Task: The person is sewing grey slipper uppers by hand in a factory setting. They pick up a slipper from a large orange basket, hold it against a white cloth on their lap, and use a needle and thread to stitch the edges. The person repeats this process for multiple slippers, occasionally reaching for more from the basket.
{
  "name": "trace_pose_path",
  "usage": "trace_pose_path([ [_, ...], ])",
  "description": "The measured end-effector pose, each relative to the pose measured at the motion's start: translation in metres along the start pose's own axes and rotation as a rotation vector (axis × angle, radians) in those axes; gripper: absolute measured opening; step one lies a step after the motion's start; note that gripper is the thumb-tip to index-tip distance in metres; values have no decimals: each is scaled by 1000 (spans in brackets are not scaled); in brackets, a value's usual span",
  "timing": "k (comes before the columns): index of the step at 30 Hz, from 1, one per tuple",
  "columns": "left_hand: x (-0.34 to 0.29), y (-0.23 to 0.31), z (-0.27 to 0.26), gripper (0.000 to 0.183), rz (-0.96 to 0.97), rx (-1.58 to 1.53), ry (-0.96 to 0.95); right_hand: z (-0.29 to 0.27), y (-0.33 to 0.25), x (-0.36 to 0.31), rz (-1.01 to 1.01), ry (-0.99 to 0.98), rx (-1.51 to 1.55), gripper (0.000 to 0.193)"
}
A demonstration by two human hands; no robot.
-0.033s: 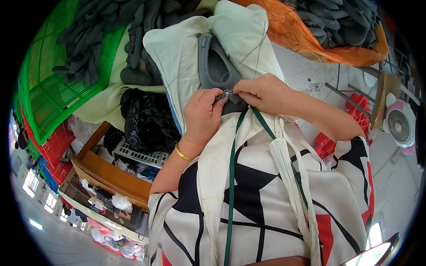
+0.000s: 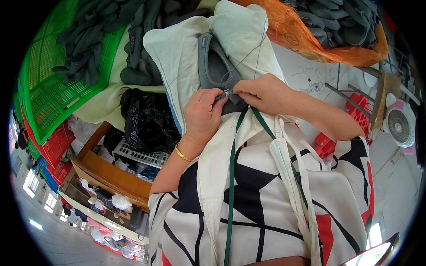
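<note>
A dark grey slip-on shoe (image 2: 205,66) lies on the white cloth (image 2: 179,62) over my lap, its opening facing up. My left hand (image 2: 203,111) is closed in a pinch on the shoe's near end, by a small grey fabric piece (image 2: 236,100). Against it, my right hand (image 2: 262,94) pinches what looks like a thin, shiny needle (image 2: 230,92); its fingertips hide most of it. Fine dark thread (image 2: 258,55) loops up over the shoe and cloth. The fingertips of both hands nearly touch.
Grey shoes fill a green basket (image 2: 53,97) at the left and an orange sack (image 2: 293,33) at the upper right. A black plastic bag (image 2: 148,122) and a wooden drawer-like frame (image 2: 111,177) stand left of my lap. At right are a red crate (image 2: 326,144) and a fan (image 2: 399,120).
</note>
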State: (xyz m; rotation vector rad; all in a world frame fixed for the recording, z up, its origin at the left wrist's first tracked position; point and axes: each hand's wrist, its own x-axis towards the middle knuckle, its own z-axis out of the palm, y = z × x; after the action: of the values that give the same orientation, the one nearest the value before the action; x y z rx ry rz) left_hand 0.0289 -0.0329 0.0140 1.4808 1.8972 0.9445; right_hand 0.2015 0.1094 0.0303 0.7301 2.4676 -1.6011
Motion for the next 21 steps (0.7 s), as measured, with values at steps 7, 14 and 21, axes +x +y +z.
trace_pose_path([
  [7, 0, 1, 0, 16, 2, 38, 5, 3, -4, 1, -11, 0, -55, 12],
  [14, -2, 4, 4, 12, -92, -38, 63, 15, -14, 5, 65, -63, -201, 12],
  [21, -3, 4, 4, 13, -52, -52, 50, 21, -2, 12, 56, 24, -12, 13],
])
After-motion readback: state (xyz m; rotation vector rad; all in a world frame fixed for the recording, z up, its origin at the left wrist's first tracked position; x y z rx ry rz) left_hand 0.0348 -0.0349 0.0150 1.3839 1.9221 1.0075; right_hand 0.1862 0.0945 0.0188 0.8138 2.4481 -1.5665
